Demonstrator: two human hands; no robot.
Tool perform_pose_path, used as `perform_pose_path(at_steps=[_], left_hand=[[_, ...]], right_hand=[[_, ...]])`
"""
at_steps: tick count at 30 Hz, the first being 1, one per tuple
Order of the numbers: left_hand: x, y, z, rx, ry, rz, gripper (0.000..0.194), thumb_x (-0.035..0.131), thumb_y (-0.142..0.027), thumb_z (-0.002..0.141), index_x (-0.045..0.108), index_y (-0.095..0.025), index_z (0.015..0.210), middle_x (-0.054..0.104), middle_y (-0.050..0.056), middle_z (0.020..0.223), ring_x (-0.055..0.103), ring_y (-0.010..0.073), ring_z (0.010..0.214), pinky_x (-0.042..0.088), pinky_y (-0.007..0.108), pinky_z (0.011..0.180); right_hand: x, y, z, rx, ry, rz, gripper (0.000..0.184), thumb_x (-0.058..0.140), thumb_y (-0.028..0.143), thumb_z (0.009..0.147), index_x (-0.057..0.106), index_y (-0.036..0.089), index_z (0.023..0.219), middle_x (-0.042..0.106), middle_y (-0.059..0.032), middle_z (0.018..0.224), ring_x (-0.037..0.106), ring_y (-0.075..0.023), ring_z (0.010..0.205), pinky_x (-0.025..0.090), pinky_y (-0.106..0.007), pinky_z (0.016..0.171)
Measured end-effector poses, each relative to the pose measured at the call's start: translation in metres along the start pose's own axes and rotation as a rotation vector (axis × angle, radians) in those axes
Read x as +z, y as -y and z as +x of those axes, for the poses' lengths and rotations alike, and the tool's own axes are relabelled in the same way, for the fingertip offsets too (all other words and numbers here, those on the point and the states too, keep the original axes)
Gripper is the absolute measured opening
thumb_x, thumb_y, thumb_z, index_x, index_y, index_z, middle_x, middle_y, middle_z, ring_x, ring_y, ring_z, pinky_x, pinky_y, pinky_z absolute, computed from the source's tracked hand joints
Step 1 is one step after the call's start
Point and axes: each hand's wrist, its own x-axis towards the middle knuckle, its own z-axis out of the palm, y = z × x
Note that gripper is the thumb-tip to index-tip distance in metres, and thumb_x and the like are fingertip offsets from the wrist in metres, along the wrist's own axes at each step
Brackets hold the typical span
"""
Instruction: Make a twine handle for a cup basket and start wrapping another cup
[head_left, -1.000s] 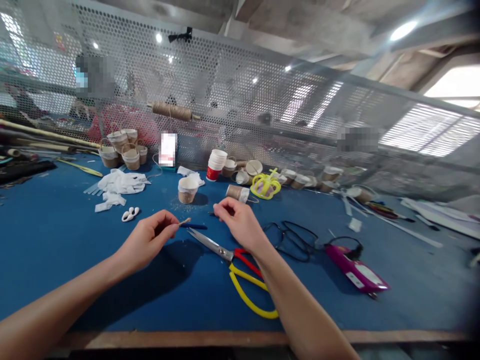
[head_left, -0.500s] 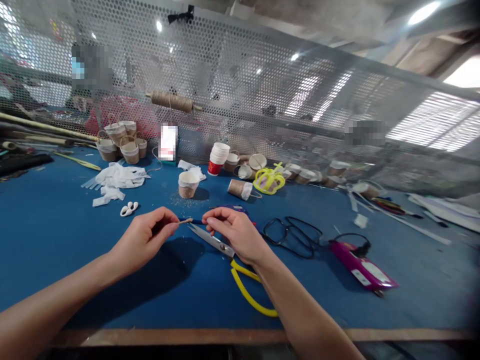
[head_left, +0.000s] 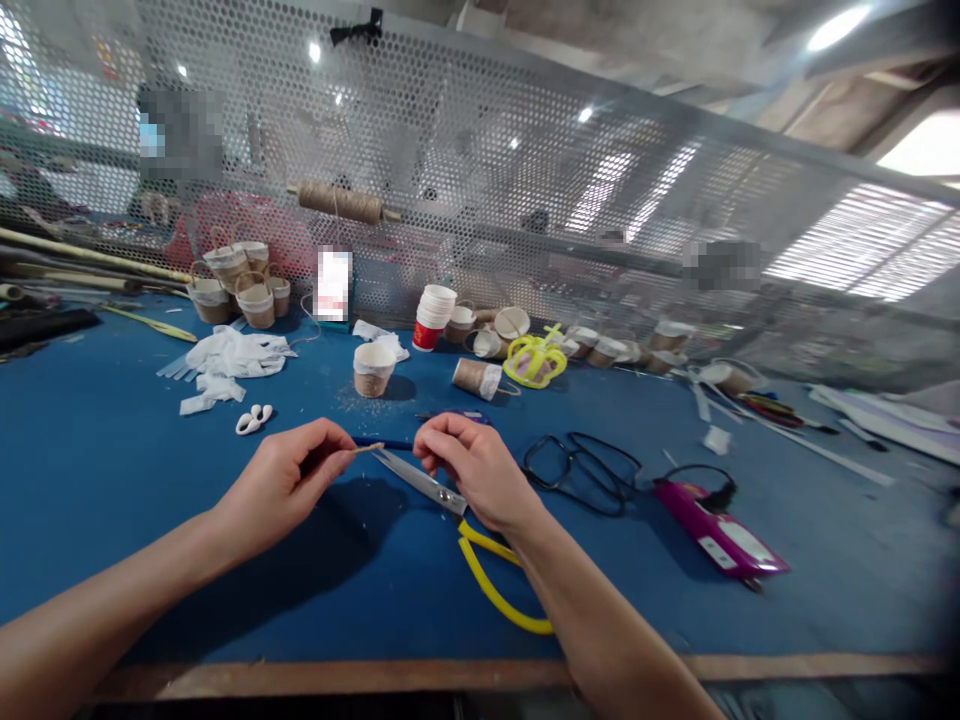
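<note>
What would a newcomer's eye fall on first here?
Likely the scissors: their yellow handle stands out against the blue table, partly behind the right hand. Next, the yellow crown-shaped piece near the mesh panel, and the magenta box off to the right.

You can read no word, number or brand anywhere in view. Near the centre of your frame, the stack of white paper cups with a red lower part (head_left: 433,318) shows markings too small for you to make out. At lower right, the white label (head_left: 718,551) on the glossy purple elongated box (head_left: 686,508) is illegible. Left of centre, the bright upright rectangular screen (head_left: 332,285) is pixelated.
</note>
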Motion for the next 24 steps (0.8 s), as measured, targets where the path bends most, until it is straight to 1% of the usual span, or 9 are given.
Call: perform_pose_path(at_steps=[3,6,9,11,14,16,19,21,24], left_hand=[[0.000,0.000,0.000,0.021,-0.012,0.008,0.019,0.042,-0.030,0.084,0.056,-0.017,0.084,0.060,0.001,0.068,0.051,0.0112,0.058,0.040,0.022,0.054],[-0.001,0.001,0.000,0.024,-0.020,0.012,0.018,0.042,-0.029,0.085,0.056,-0.017,0.084,0.059,0.000,0.066,0.050,0.0107,0.057,0.039,0.021,0.053],[-0.002,0.000,0.000,0.018,-0.038,0.016,0.019,0.043,-0.029,0.085,0.056,-0.017,0.084,0.057,-0.001,0.064,0.048,0.0101,0.055,0.037,0.020,0.050],[-0.002,0.000,0.000,0.013,-0.058,0.020,0.019,0.044,-0.030,0.084,0.057,-0.016,0.084,0.056,-0.001,0.063,0.047,0.0098,0.054,0.036,0.020,0.049],[-0.001,0.001,0.000,0.019,-0.075,0.011,0.019,0.044,-0.030,0.084,0.057,-0.016,0.084,0.056,-0.001,0.063,0.046,0.0095,0.054,0.036,0.020,0.050],[0.000,0.000,0.000,0.024,-0.076,-0.006,0.019,0.044,-0.029,0.084,0.057,-0.015,0.085,0.058,0.000,0.065,0.048,0.0097,0.056,0.038,0.020,0.052],[0.001,-0.001,0.000,0.023,-0.078,-0.023,0.018,0.044,-0.028,0.084,0.057,-0.015,0.084,0.060,0.001,0.068,0.052,0.0106,0.059,0.041,0.021,0.055],[0.001,-0.002,0.000,0.028,-0.083,-0.023,0.017,0.045,-0.027,0.084,0.057,-0.015,0.084,0.061,0.001,0.069,0.052,0.0105,0.059,0.041,0.021,0.055],[0.000,-0.003,0.000,0.040,-0.100,-0.009,0.016,0.046,-0.027,0.084,0.057,-0.016,0.084,0.061,0.001,0.070,0.052,0.0102,0.059,0.041,0.021,0.054]], right_hand=[[-0.001,-0.002,0.005,0.007,-0.008,0.037,0.023,0.049,0.026,0.076,0.049,0.016,0.056,0.050,0.0025,0.056,0.045,-0.0071,0.051,0.035,-0.021,0.049],[-0.009,0.001,0.016,0.004,-0.060,0.072,0.030,0.049,0.035,0.078,0.043,0.017,0.054,0.043,0.0046,0.052,0.039,-0.0056,0.044,0.030,-0.021,0.044],[-0.019,0.011,0.024,-0.052,-0.138,0.071,0.029,0.057,0.040,0.073,0.044,0.017,0.061,0.044,0.0058,0.055,0.039,-0.0050,0.044,0.031,-0.020,0.043],[-0.020,0.017,0.023,-0.101,-0.149,0.034,0.025,0.060,0.037,0.071,0.048,0.017,0.066,0.048,0.0049,0.058,0.042,-0.0055,0.047,0.034,-0.021,0.046],[-0.013,0.020,0.013,-0.141,-0.101,-0.059,0.018,0.059,0.032,0.074,0.052,0.016,0.070,0.052,0.0030,0.062,0.046,-0.0069,0.051,0.038,-0.022,0.052],[-0.004,0.018,0.006,-0.132,-0.053,-0.104,0.016,0.057,0.031,0.076,0.054,0.016,0.072,0.053,0.0021,0.063,0.048,-0.0081,0.054,0.041,-0.023,0.054],[0.007,0.013,-0.002,-0.094,0.010,-0.115,0.014,0.059,0.029,0.075,0.055,0.016,0.073,0.054,0.0016,0.064,0.049,-0.0090,0.057,0.042,-0.023,0.056],[0.011,0.009,-0.005,-0.077,0.034,-0.104,0.014,0.060,0.029,0.074,0.055,0.016,0.072,0.053,0.0020,0.063,0.047,-0.0087,0.056,0.041,-0.023,0.054],[0.012,0.005,-0.007,-0.091,0.018,-0.135,0.020,0.061,0.033,0.073,0.050,0.017,0.067,0.048,0.0040,0.058,0.041,-0.0073,0.051,0.036,-0.021,0.048]])
